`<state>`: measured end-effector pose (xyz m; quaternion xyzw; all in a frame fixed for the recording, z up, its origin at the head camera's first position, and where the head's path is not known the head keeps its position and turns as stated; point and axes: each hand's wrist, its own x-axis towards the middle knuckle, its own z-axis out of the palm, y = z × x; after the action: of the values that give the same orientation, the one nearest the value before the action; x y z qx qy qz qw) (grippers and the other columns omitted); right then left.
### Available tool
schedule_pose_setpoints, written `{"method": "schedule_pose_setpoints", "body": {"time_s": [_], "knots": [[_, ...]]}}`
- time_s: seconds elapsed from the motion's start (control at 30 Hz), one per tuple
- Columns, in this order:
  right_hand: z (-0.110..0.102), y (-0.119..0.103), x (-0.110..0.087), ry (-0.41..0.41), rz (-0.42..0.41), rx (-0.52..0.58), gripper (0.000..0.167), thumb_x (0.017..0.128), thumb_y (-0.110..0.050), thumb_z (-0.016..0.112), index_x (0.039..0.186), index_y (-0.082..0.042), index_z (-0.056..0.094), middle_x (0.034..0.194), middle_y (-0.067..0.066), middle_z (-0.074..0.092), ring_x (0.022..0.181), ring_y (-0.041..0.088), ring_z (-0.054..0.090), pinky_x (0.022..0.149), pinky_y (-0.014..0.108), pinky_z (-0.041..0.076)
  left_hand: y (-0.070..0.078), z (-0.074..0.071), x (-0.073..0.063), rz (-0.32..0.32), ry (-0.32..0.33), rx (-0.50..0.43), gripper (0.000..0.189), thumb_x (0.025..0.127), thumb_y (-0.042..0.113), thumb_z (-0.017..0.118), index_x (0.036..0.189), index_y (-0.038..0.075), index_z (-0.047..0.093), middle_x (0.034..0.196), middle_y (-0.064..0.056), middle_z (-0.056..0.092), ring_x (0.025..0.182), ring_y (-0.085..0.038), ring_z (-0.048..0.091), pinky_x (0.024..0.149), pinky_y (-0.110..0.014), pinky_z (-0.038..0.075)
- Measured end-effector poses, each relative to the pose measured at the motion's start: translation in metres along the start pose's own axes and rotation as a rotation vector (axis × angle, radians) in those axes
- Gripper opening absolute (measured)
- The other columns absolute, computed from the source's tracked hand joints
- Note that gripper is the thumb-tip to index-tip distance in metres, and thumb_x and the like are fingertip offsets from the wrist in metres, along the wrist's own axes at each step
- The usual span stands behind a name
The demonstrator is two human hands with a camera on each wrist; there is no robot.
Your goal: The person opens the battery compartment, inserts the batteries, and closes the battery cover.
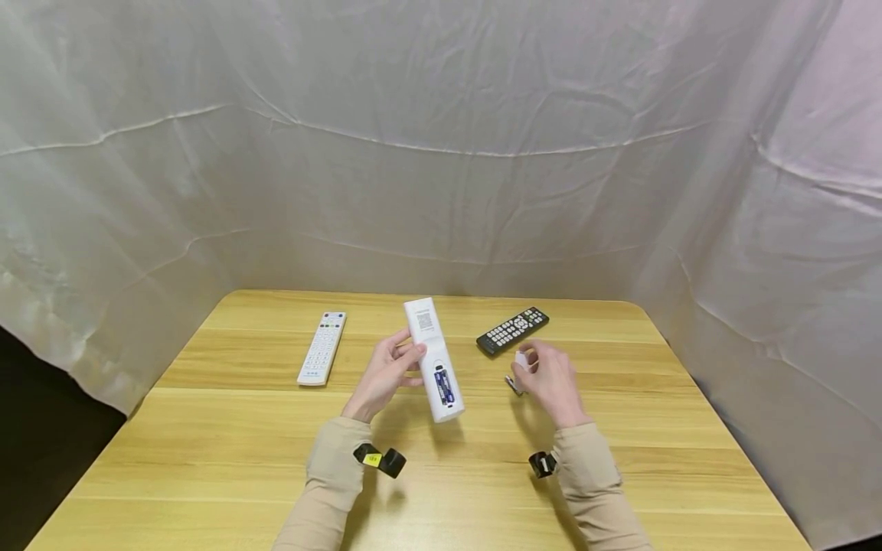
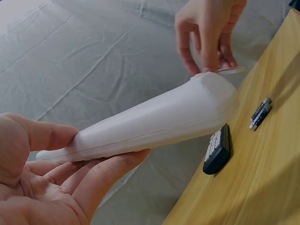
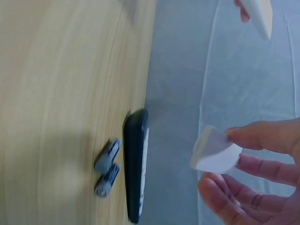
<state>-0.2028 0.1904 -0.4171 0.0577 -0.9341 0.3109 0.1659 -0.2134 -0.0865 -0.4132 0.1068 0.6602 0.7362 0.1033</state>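
Note:
My left hand [image 1: 387,372] grips a white remote control [image 1: 434,344], back side up in the head view, thumb along one edge and fingers beneath. Its battery compartment lies uncovered, with blue batteries [image 1: 444,387] inside. Between thumb and fingers, my right hand [image 1: 549,379] pinches a small white battery cover [image 3: 215,152], held apart from the remote. Two loose batteries [image 3: 107,167] lie side by side on the table, below the right hand. In the left wrist view, the remote's wide end overlaps the right fingertips.
Just beyond the right hand, a black remote [image 1: 513,330] with pale buttons lies on the wooden table [image 1: 227,444]. Another white remote [image 1: 322,349] rests buttons up at the left. Grey fabric [image 1: 441,199] hangs behind the table and along both sides.

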Motion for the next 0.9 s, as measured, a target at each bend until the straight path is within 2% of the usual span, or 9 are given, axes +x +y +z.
{"method": "schedule_pose_setpoints", "body": {"time_s": [0.33,0.53,0.73,0.9], "knots": [[0.014,-0.024,-0.006,0.122,-0.209,0.043,0.026,0.080,-0.007,0.079,0.103,0.001,0.069,0.083,0.016,0.071,0.066,0.022,0.067,0.058,0.031,0.060,-0.001,0.003,0.001,0.015,0.033,0.006,0.050,0.104,0.007,0.048,0.152,0.000,0.037,0.129,-0.035,0.061,0.083,-0.012,0.069,0.072,-0.030,0.065],[0.021,-0.034,-0.009,0.156,-0.253,0.053,0.026,0.081,-0.007,0.080,0.104,0.000,0.069,0.084,0.015,0.071,0.066,0.023,0.069,0.059,0.033,0.061,-0.001,0.004,0.001,0.020,0.043,0.019,0.049,0.104,0.007,0.049,0.152,0.000,0.038,0.129,-0.035,0.061,0.085,-0.013,0.069,0.074,-0.031,0.066],[0.027,-0.044,-0.014,0.157,-0.306,0.124,0.027,0.083,-0.006,0.078,0.107,0.000,0.069,0.090,0.017,0.072,0.069,0.025,0.071,0.063,0.040,0.064,-0.002,0.006,0.002,0.025,0.062,0.029,0.049,0.104,0.006,0.049,0.151,0.000,0.039,0.128,-0.035,0.062,0.087,-0.014,0.070,0.074,-0.032,0.066],[0.031,-0.054,-0.019,0.155,-0.325,0.150,0.027,0.083,-0.006,0.079,0.108,-0.002,0.069,0.091,0.015,0.071,0.070,0.023,0.071,0.065,0.036,0.064,-0.003,0.006,0.002,0.035,0.063,0.032,0.049,0.104,0.006,0.049,0.151,-0.001,0.039,0.127,-0.035,0.062,0.090,-0.017,0.071,0.077,-0.036,0.066]]}}
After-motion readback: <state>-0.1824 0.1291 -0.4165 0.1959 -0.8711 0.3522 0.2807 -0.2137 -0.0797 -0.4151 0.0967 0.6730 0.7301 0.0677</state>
